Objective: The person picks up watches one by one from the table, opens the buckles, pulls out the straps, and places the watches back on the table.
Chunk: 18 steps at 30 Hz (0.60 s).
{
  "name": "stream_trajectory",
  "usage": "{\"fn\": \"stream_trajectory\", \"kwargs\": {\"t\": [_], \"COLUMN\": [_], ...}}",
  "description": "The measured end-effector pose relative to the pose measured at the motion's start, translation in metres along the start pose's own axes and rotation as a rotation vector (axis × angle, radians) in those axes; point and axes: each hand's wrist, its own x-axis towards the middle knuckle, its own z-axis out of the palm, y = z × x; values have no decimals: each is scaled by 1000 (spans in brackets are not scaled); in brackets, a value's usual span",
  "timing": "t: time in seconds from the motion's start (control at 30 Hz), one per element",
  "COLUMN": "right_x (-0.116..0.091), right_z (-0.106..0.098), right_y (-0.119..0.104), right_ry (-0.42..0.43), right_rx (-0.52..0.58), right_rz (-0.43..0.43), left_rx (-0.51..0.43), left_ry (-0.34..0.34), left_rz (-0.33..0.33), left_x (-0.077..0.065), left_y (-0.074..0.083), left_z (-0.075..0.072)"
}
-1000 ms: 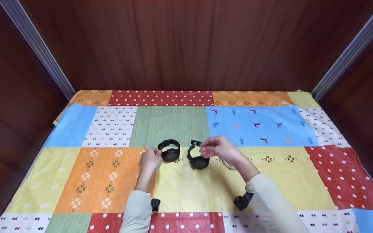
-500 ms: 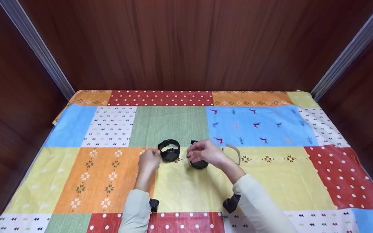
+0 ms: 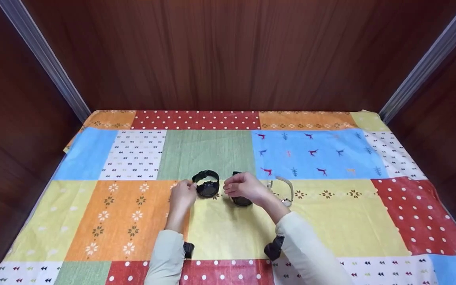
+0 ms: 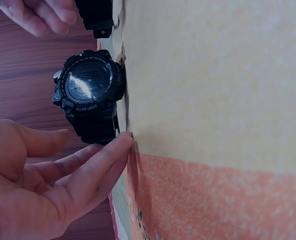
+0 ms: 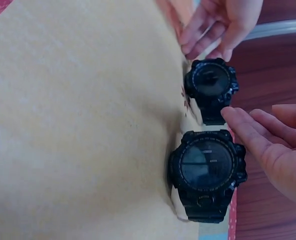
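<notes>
Two black digital sports watches stand side by side on the patchwork cloth. My left hand (image 3: 183, 194) is at the outer side of the left watch (image 3: 207, 189); in the left wrist view its extended fingertips (image 4: 123, 140) touch or nearly touch the strap. Over the right watch (image 3: 242, 202) hovers my right hand (image 3: 247, 187), hiding much of its strap. Its loosely bent fingers (image 5: 243, 122) point toward the gap between the watches, holding nothing. The faces of both the left watch (image 5: 211, 79) and right watch (image 5: 208, 162) show in the right wrist view.
A slim watch with a pale strap (image 3: 291, 188) lies right of the right hand, partly behind the wrist. The patchwork cloth (image 3: 331, 225) covers the table. Brown wood-grain panels (image 3: 228, 55) rise at the back and both sides.
My right hand has moved left across the right watch toward the gap, uncovering the pale-strapped watch. The left hand and both black watches stay nearly in place.
</notes>
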Motion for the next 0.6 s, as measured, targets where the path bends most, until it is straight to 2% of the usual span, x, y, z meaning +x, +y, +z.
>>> {"fn": "stream_trajectory", "kwargs": {"t": [0.4,0.6], "right_x": [10,10], "right_z": [17,19], "right_y": [1,4], "right_ry": [66,32], "right_rx": [-52,-76], "right_rz": [37,24], "left_rx": [29,17], "left_ry": [7,-18], "left_rz": [30,8], "left_x": [1,1], "left_y": [1,1], "left_z": [0,0]}}
